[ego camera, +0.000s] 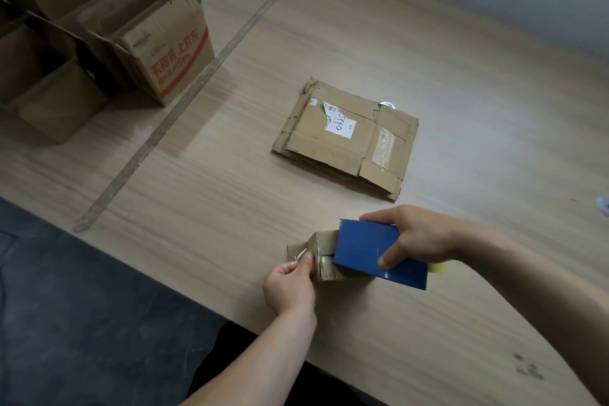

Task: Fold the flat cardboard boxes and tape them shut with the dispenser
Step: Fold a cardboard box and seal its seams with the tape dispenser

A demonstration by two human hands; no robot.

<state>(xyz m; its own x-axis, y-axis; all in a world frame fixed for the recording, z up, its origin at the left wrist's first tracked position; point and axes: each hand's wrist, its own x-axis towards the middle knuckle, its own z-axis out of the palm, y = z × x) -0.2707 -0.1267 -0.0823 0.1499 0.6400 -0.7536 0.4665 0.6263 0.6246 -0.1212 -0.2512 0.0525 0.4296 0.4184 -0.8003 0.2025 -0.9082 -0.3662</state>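
Note:
A blue tape dispenser [372,250] lies near the table's front edge, and my right hand [415,237] grips it from the right, thumb on its near face. A strip of brownish tape [321,260] runs out of its left end. My left hand [290,283] pinches the loose end of that tape between thumb and fingers. A stack of flat cardboard boxes [346,138] with a white label lies further back in the middle of the table, apart from both hands.
Two opened cardboard boxes stand at the back left: a printed one [164,53] with red lettering and a plain one [49,89]. A long strip of old tape [178,109] runs diagonally across the wooden table [461,76]. A small round metal thing [387,104] peeks from behind the flat stack.

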